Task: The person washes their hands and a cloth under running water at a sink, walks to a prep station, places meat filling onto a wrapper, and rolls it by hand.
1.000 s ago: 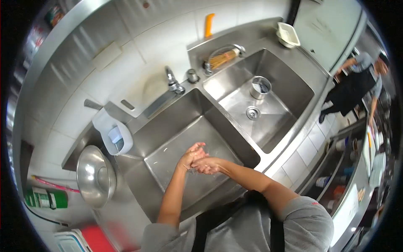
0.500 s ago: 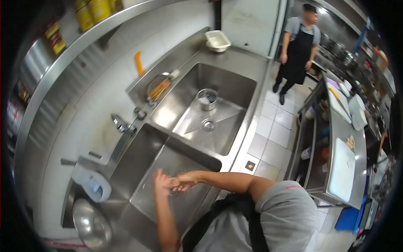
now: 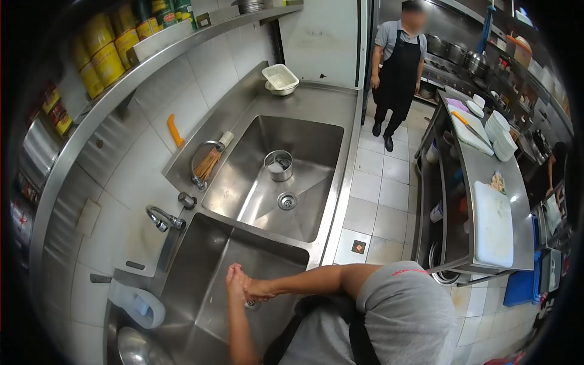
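Observation:
My left hand (image 3: 235, 278) and my right hand (image 3: 260, 289) are clasped together over the near sink basin (image 3: 210, 267). The fingers of each look closed around the other hand, and no separate object shows between them. Part of the basin's drain (image 3: 251, 304) is visible just below the hands. To their upper left, a chrome faucet (image 3: 163, 218) is fixed by the wall; I see no clear stream of water from it. In the far basin (image 3: 307, 158), a round metal container (image 3: 278, 165) with something inside stands close to a drain.
A clear plastic jug (image 3: 139, 306) and a metal bowl (image 3: 137, 348) lie left of the near basin. White plastic containers (image 3: 280, 79) stand at the counter's far end. A co-worker in a black apron (image 3: 398, 67) stands beyond. On the right, a steel table holds cutting boards (image 3: 493, 225) and a knife (image 3: 468, 126).
The camera view has turned and shifted, so the sinks appear lower and further left. My hands stay together over the near basin and look less blurred now.

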`<action>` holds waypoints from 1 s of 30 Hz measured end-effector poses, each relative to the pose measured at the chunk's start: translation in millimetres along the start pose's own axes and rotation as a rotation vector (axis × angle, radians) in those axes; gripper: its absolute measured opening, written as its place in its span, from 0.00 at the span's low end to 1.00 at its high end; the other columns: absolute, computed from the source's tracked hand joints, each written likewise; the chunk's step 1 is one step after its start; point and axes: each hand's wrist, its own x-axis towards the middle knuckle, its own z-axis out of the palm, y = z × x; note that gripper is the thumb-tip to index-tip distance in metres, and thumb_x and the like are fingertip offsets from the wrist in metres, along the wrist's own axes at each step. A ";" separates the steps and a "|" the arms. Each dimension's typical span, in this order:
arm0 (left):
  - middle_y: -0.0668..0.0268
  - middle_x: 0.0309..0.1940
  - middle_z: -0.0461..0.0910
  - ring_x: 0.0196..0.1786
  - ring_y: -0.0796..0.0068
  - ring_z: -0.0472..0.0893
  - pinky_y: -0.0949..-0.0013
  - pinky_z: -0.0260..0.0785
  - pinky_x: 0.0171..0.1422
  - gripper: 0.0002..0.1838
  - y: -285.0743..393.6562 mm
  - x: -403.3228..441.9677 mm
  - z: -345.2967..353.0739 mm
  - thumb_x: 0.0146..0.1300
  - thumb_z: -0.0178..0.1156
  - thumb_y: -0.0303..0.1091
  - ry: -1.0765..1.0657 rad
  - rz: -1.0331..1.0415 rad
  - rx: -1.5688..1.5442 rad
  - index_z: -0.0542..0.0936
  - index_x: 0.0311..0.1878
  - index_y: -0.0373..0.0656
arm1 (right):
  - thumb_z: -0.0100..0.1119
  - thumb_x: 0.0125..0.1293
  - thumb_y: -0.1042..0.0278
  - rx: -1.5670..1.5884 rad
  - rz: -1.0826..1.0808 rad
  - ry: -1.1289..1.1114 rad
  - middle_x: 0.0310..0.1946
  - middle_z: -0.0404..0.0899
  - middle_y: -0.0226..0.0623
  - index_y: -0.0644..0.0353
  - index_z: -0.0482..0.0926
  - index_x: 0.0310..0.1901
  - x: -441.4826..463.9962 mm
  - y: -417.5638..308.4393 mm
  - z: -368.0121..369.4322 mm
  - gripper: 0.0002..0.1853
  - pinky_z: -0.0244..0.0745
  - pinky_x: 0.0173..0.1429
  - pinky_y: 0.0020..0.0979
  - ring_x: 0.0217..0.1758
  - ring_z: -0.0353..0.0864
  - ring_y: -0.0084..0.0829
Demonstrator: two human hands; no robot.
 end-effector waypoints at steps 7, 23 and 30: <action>0.75 0.12 0.56 0.12 0.84 0.56 0.74 0.50 0.13 0.09 -61.0 9.7 -17.5 0.72 0.44 0.37 0.805 0.036 -0.173 0.69 0.41 0.42 | 0.58 0.54 0.59 -0.988 -0.256 0.604 0.34 0.81 0.56 0.67 0.81 0.33 3.6 35.9 -8.6 0.16 0.76 0.43 0.43 0.40 0.82 0.49; 0.70 0.19 0.63 0.22 0.75 0.66 0.68 0.64 0.28 0.11 -53.9 23.9 35.8 0.69 0.46 0.37 0.197 -0.252 -0.353 0.68 0.30 0.45 | 0.65 0.50 0.65 -0.959 -0.256 0.783 0.34 0.81 0.53 0.66 0.80 0.37 -73.9 36.0 -36.4 0.15 0.77 0.44 0.41 0.39 0.82 0.49; 0.60 0.43 0.78 0.45 0.66 0.79 0.59 0.72 0.52 0.17 89.1 -51.7 72.1 0.69 0.48 0.42 0.060 0.224 -0.195 0.70 0.56 0.46 | 0.61 0.60 0.43 -0.020 -0.414 -0.144 0.44 0.78 0.39 0.59 0.67 0.58 -162.9 -87.2 -23.8 0.34 0.73 0.36 0.29 0.40 0.79 0.25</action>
